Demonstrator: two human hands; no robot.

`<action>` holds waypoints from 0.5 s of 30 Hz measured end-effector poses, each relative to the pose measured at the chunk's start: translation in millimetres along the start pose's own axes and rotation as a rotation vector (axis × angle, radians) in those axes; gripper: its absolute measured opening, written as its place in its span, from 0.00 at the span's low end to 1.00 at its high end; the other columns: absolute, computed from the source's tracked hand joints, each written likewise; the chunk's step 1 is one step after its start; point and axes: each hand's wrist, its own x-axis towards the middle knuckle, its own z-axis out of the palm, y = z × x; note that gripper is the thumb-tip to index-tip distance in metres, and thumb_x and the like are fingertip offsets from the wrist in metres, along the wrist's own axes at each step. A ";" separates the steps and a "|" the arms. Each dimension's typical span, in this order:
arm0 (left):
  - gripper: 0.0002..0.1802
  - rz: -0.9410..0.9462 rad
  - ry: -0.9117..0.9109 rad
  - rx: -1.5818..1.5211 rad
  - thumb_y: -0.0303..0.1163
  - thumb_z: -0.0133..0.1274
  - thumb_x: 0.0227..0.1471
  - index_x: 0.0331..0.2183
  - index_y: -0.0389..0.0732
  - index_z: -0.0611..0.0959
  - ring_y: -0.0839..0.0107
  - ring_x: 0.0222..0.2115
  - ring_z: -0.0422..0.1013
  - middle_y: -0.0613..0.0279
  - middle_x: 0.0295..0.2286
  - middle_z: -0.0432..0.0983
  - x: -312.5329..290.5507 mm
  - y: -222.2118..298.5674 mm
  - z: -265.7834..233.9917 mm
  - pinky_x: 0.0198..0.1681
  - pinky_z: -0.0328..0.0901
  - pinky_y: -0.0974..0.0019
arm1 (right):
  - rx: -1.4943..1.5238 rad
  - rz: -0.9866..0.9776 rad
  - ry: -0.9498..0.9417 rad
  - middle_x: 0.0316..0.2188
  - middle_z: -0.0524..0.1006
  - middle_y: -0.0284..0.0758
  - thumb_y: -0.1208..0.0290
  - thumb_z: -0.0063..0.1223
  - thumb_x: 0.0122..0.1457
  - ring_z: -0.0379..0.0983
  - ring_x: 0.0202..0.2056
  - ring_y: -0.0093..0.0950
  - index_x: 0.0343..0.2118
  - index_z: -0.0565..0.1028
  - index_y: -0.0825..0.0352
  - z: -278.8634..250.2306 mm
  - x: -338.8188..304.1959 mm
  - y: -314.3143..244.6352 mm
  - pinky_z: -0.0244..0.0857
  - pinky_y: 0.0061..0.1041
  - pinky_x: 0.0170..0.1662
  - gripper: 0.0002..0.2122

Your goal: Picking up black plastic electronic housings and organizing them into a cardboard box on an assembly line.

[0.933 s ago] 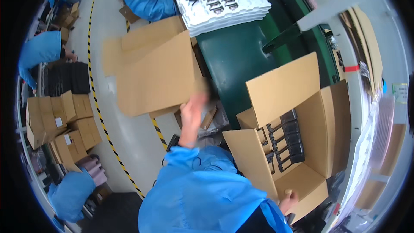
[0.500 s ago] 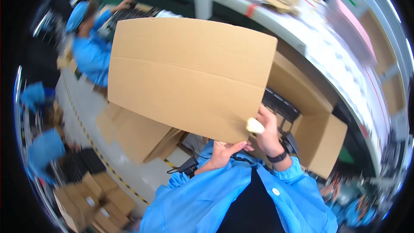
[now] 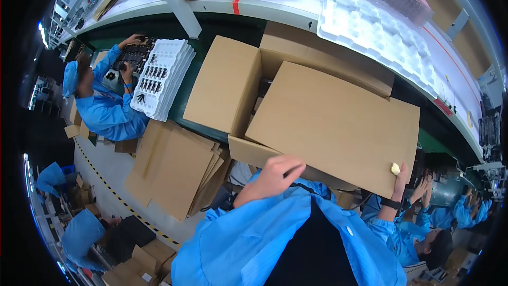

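A flat brown cardboard sheet [image 3: 338,122] lies tilted over the opening of a large cardboard box, whose left flap [image 3: 222,85] stands folded outward. My right hand [image 3: 400,181] grips the sheet's near right corner; its thumb, with a pale yellowish cover [image 3: 395,168] on the tip, is on top, and the other fingers are hidden. Just in front of the box's near flap [image 3: 254,151], my left hand [image 3: 278,173] is closed, fingers curled, with nothing visible in it. A gap at the sheet's left end shows a little of the dark interior.
Stacked white trays [image 3: 164,79] stand left of the box, beside a co-worker in blue [image 3: 106,92]. Flattened cardboard [image 3: 169,164] leans at lower left. Behind is a shelf edge [image 3: 286,18] carrying a clear plastic tray [image 3: 365,26]. Other people sit at the right.
The cardboard sheet has moved right and down from in front of me onto the box. My left hand has let go of it; my right hand has gone right with its corner.
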 end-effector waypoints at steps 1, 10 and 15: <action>0.07 0.117 0.094 0.143 0.24 0.59 0.52 0.35 0.33 0.83 0.54 0.35 0.77 0.52 0.32 0.81 7.6 -5.7 1.0 0.41 0.71 0.60 | 0.002 0.004 -0.003 0.53 0.73 0.44 0.77 0.46 0.61 0.74 0.51 0.31 0.53 0.69 0.74 -1.0 3.5 2.7 0.72 0.29 0.52 0.17; 0.12 0.350 0.130 0.518 0.24 0.59 0.50 0.39 0.34 0.81 0.49 0.48 0.73 0.48 0.42 0.77 46.3 -21.6 13.7 0.50 0.67 0.54 | -0.293 0.002 0.378 0.45 0.78 0.41 0.76 0.44 0.64 0.77 0.44 0.28 0.56 0.70 0.73 12.0 75.8 15.4 0.74 0.23 0.45 0.18; 0.17 0.304 -0.089 0.586 0.31 0.59 0.53 0.44 0.35 0.81 0.44 0.56 0.64 0.44 0.49 0.73 50.5 -30.8 27.7 0.58 0.60 0.46 | -0.297 -0.481 0.511 0.35 0.79 0.43 0.77 0.42 0.65 0.80 0.40 0.35 0.42 0.74 0.76 4.2 -14.4 -128.0 0.76 0.30 0.44 0.10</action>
